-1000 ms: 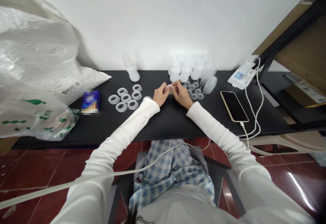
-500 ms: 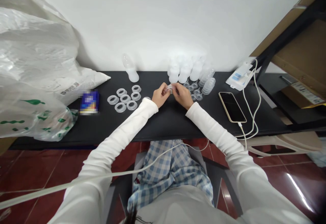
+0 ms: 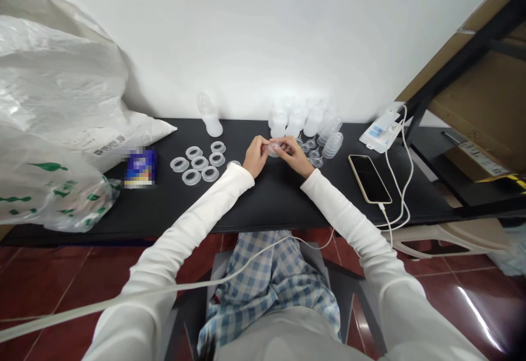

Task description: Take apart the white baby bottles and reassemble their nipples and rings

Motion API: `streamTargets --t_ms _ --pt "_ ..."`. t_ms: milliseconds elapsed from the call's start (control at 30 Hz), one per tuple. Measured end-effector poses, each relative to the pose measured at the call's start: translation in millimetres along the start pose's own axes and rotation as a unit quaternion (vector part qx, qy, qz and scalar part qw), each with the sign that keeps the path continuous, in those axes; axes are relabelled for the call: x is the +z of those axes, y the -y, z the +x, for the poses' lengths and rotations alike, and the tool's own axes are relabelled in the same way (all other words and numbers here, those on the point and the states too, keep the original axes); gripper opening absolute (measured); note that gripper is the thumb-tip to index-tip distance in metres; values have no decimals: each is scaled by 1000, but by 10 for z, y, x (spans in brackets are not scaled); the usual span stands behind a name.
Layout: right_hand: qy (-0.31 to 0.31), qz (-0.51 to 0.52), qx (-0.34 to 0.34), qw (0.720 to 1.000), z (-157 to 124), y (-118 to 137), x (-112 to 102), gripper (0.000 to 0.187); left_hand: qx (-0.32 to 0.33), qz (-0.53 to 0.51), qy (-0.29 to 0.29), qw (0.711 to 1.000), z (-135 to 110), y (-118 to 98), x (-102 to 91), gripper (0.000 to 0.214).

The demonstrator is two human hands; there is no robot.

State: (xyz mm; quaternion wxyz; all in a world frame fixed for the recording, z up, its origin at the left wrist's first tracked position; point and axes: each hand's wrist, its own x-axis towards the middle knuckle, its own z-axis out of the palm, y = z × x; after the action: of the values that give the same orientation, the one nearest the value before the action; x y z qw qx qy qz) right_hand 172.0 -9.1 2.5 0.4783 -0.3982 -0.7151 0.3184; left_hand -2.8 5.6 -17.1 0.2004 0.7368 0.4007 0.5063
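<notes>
Between both hands, above the black table, is a translucent bottle collar ring (image 3: 273, 150); a clear part seems to sit in it, too small to make out. My left hand (image 3: 256, 155) pinches its left side. From the right, my right hand (image 3: 292, 154) has its fingers closed on the ring's top and side. Several loose collar rings (image 3: 199, 163) lie to the left, one partly hidden behind my left wrist. Just past my right hand are clear bottle nipples (image 3: 315, 158) and a stack of clear caps (image 3: 332, 145). White baby bottles (image 3: 294, 122) stand behind.
One capped bottle (image 3: 211, 120) stands near the wall. A blue packet (image 3: 141, 168) and a large white plastic bag (image 3: 61, 92) are at the left. A phone (image 3: 370, 179) with its charging cable and a white power strip (image 3: 381, 130) lie at the right. Another cable crosses my lap.
The ring has turned between my hands and now shows its round face. My right fingers have stretched over it. The whole view has shifted slightly.
</notes>
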Motion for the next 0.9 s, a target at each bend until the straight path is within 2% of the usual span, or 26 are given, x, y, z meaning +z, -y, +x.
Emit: streamTargets --t_ms 133,267,367,433,500,567,667,767,900 --pt "-54 -75 -44 995 8 50 -45 42 -44 -38 -24 998 56 12 132 15" --pt "-167 -125 -56 976 21 83 -86 39 -68 -11 -66 995 219 72 411 50" --pt "-217 -138 -54 965 29 86 -110 36 -119 0 -97 988 412 117 647 76" --pt "-238 -132 -44 961 30 81 -120 35 -157 4 -97 983 527 133 755 75" --pt "-248 -123 -38 960 28 79 -133 36 -179 16 -93 979 590 137 790 65" --pt "-247 -118 -38 961 26 85 -156 36 -179 32 -91 979 580 127 740 56" --pt "-240 -103 -35 965 19 100 -213 34 -134 66 -70 986 444 80 504 51" --pt "-198 -82 -39 976 3 93 -271 33 -37 125 -43 991 275 15 144 50" --pt "-106 -73 -50 990 -28 27 -298 33 90 190 -3 978 189 -15 -304 50"
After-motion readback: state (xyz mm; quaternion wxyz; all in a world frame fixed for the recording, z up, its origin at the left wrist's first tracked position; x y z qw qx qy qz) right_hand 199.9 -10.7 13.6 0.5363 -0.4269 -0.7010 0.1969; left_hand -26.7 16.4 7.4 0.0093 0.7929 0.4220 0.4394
